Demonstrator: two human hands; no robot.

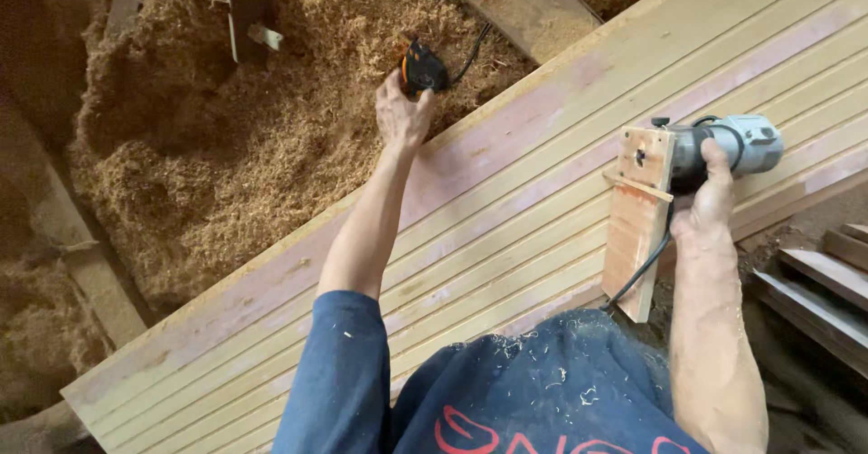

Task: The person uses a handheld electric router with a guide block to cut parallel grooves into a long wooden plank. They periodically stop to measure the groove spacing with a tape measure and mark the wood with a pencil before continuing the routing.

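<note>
A long grooved panel (pixel 506 210) runs diagonally across the view. On its right part sits a router (pixel 723 146) fixed to a wooden jig (pixel 637 210), the right hand (pixel 710 205) on it. Beyond the panel's far edge lies a sawdust heap (pixel 226 128) — there the left hand (pixel 402 115) touches a small tool (pixel 421 67). Loose boards (pixel 823 291) lie at the right.

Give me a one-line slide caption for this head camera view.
Right hand steadies a grey trim router on a grooved wood panel while the left hand reaches an orange-black tool by sawdust.

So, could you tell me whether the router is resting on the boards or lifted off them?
Resting: the router's wooden base lies against the grooved boards, right hand gripping it.
</note>
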